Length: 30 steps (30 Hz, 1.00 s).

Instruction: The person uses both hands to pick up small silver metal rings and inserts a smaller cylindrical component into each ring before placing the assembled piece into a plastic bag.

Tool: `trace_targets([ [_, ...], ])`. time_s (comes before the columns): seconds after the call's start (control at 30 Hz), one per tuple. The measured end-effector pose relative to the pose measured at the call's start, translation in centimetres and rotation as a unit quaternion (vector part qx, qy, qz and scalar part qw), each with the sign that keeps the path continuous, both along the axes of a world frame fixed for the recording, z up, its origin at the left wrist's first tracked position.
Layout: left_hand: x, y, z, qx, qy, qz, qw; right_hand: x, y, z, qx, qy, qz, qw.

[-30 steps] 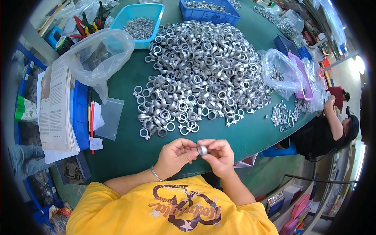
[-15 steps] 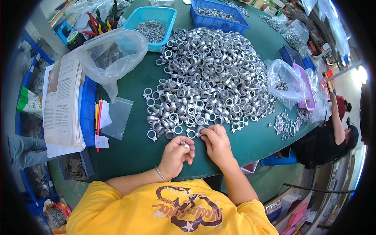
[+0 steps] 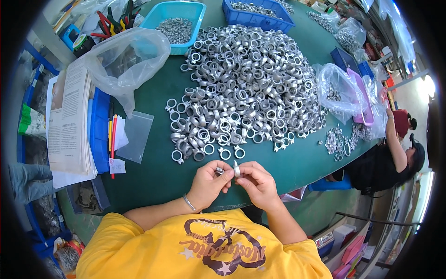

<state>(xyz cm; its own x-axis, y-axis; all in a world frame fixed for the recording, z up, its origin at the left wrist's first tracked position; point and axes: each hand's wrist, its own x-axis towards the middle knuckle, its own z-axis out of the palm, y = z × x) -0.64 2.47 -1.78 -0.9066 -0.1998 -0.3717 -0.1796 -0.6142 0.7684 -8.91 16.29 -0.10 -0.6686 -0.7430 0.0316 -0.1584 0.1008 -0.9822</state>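
Observation:
Close to the table's near edge, my two hands meet in front of a big pile of silver metal rings [image 3: 251, 83]. My right hand [image 3: 261, 185] pinches one metal ring [image 3: 237, 170] between thumb and fingers, turned edge-on. Curled closed, my left hand [image 3: 208, 183] keeps a small silver metal piece [image 3: 219, 171] in its fingers; its exact kind is hard to make out. The left thumb tip is against or very near the ring in my right hand. A few loose rings [image 3: 225, 154] lie just beyond my fingers.
A turquoise tray [image 3: 197, 23] and a blue basket [image 3: 265, 21] of small metal parts stand behind the pile. At left are a plastic bag [image 3: 125, 60], newspapers [image 3: 69, 121] and pencils [image 3: 113, 139]. Bagged parts [image 3: 341, 93] lie right; a person [image 3: 381, 167] sits beyond.
My right hand has drawn a ring back from the pile's near edge toward me. It now meets my left hand, which still holds its small piece. The view has shifted slightly.

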Motion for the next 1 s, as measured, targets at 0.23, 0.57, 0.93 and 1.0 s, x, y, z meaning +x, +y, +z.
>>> trace_targets([
  [0.23, -0.1, 0.0, 0.4, 0.041, -0.007, -0.002, 0.999, -0.2, 0.0, -0.1, 0.010, 0.143, -0.017, 0.990],
  [0.57, 0.2, -0.2, 0.0, -0.197, 0.132, -0.010, 0.971, -0.2, -0.1, 0.0, -0.043, 0.192, -0.057, 0.979],
  [0.93, 0.2, -0.1, 0.4, -0.292, 0.187, -0.007, 0.938, 0.7, 0.7, -0.3, -0.101, -0.237, -0.037, 0.966],
  [1.0, 0.2, -0.1, 0.7, -0.302, 0.197, -0.013, 0.933, 0.7, 0.8, -0.6, -0.131, -0.232, -0.022, 0.964],
])
